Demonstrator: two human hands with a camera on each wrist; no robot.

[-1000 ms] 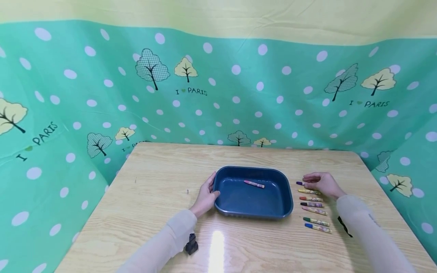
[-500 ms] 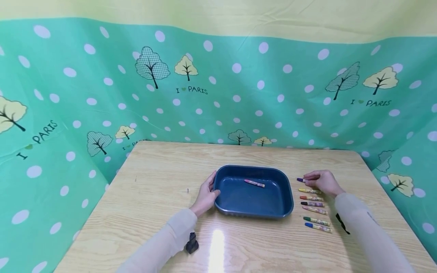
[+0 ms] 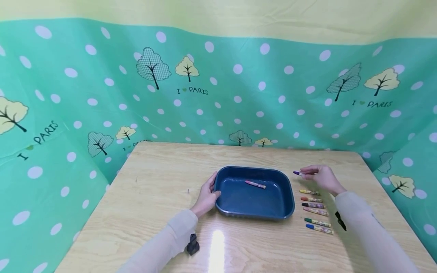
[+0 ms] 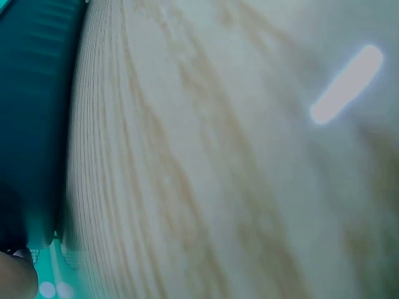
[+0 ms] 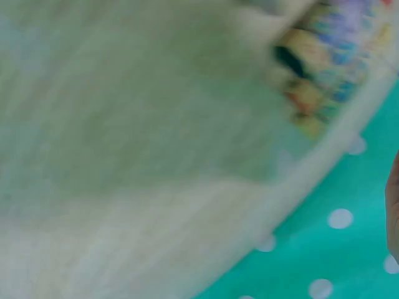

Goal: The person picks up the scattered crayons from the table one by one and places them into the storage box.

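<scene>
In the head view my left hand (image 3: 206,196) holds the left side of a dark blue rectangular tray (image 3: 256,217), thumb over the rim and fingers along the outer wall. One pink crayon (image 3: 255,184) lies inside the tray. To the right, my right hand (image 3: 322,178) pinches a purple crayon (image 3: 297,173), its tip pointing left toward the tray. The left wrist view shows the tray's outer wall (image 4: 37,106) and a bit of my finger (image 4: 17,277). In the right wrist view patterned crayon wrappers (image 5: 340,56) appear blurred.
Right of the tray lies a column of crayons: yellow (image 3: 309,192), red (image 3: 311,199), black (image 3: 313,205), pink (image 3: 315,211), green (image 3: 318,222) and blue (image 3: 319,229). The wooden table (image 3: 153,170) ends at a green dotted curtain (image 3: 218,94). Black wrist devices (image 3: 192,244) sit at both sleeves.
My right hand has lifted the purple crayon out of the top of the column and moved it up and slightly left. My left hand and the tray stay put.
</scene>
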